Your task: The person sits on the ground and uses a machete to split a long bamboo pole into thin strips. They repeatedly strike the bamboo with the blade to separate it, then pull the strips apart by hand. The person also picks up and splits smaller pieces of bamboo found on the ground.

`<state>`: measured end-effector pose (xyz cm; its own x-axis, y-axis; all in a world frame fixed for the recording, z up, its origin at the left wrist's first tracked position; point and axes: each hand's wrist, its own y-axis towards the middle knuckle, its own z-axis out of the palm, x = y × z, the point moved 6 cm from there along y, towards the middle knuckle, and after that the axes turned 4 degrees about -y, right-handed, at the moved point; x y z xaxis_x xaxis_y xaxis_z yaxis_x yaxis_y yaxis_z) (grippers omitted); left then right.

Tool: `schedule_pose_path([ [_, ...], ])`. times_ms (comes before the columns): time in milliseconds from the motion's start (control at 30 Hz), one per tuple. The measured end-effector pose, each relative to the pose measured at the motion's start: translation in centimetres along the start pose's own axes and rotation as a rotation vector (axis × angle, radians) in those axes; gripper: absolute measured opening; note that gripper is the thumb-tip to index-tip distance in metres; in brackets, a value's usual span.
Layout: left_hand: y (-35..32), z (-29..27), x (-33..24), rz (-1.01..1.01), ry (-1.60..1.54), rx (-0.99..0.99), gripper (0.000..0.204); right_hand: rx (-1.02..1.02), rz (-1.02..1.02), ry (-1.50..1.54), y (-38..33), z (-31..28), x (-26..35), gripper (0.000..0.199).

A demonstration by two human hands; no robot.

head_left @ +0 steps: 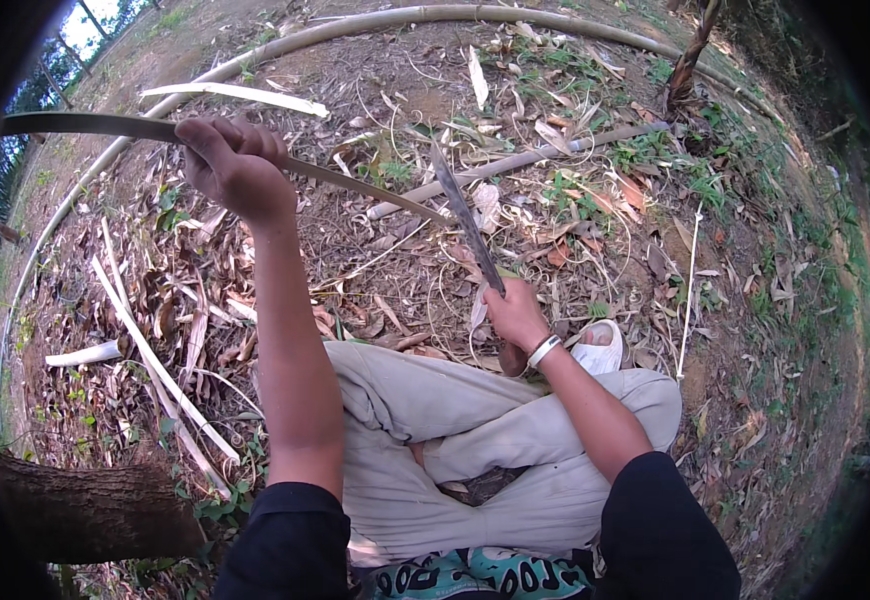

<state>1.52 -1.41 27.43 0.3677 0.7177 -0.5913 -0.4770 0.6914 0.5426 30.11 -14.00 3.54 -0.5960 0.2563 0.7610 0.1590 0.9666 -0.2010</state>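
My left hand (240, 170) is raised at the upper left, its fingers wrapped round a long split bamboo strip (85, 124). The strip runs out past the left of the hand. Its other end slopes down to the right, toward a long dark knife blade (465, 215). Whether strip and blade touch, I cannot tell. My right hand (517, 318), with a white band at the wrist, is closed round the knife's lower end, just above my crossed legs. The blade points up and away, and the fingers hide most of the handle.
A bamboo pole (515, 165) lies on the leafy ground beyond the knife. Farther off, a long bent pole (405, 15) curves round. Pale split strips (155, 360) lie at the left, above a thick log (95, 510). Thin shavings and dry leaves litter the ground.
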Motion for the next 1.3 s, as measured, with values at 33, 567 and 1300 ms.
schedule_pose_path([
  [33, 0.2, -0.1, -0.1, 0.010, 0.008, -0.007, 0.047, -0.099, -0.095, 0.081, -0.6, -0.9, 1.8, 0.024],
  [567, -0.5, 0.0, -0.1, 0.046, 0.016, -0.033, 0.051, -0.219, -0.287, 0.367, -0.8, -2.3, 4.2, 0.017],
  [1300, -1.9, 0.1, -0.3, 0.070, 0.055, -0.043, 0.047, 0.134, 0.031, 0.049, 0.8, 1.3, 0.0, 0.028],
])
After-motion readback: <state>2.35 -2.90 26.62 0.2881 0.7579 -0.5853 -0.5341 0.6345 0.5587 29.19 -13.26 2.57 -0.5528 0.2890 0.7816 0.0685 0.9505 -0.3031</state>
